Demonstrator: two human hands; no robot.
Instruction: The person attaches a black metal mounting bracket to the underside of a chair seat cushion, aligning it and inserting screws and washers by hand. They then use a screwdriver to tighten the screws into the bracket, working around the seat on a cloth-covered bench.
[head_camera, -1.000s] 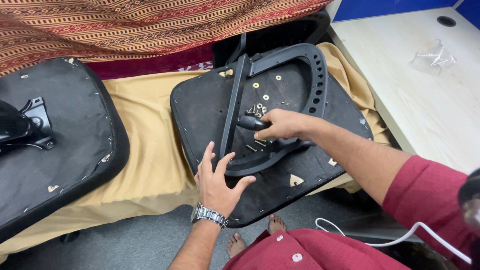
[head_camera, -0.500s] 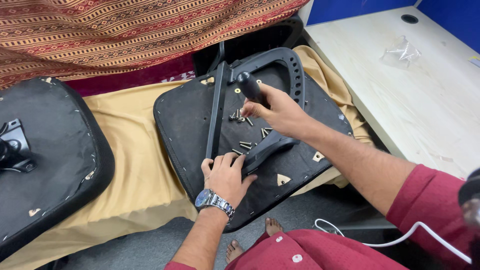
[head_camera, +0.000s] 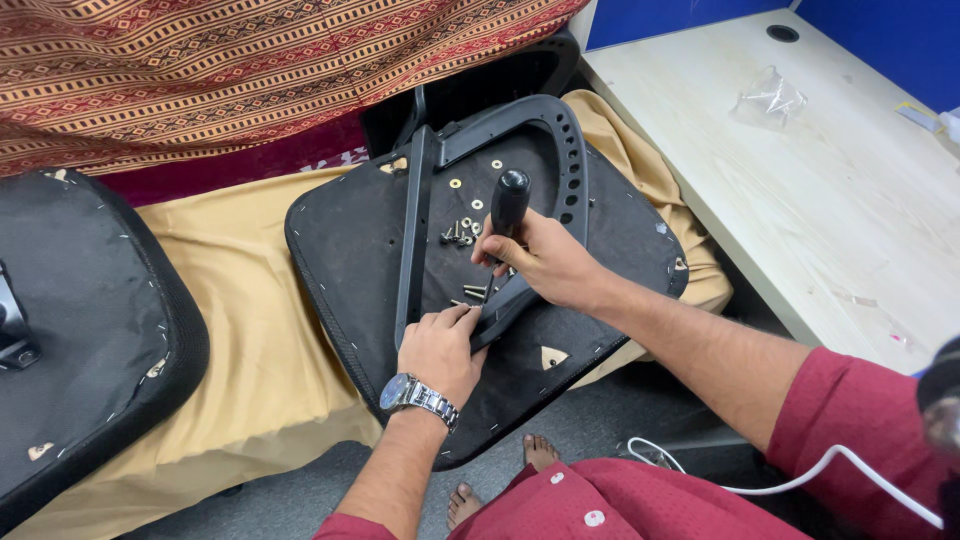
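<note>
Right hand (head_camera: 545, 262) clenched round screwdriver (head_camera: 509, 198); left hand (head_camera: 440, 345) pressing armrest (head_camera: 412, 240) on seat (head_camera: 350, 250). Rigid, light; hold by bars.

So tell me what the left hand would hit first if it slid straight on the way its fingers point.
Probably the black armrest frame: the left hand already has its fingertips at that bar. Just beyond lie loose screws and the right hand, though depth is unclear.
</note>
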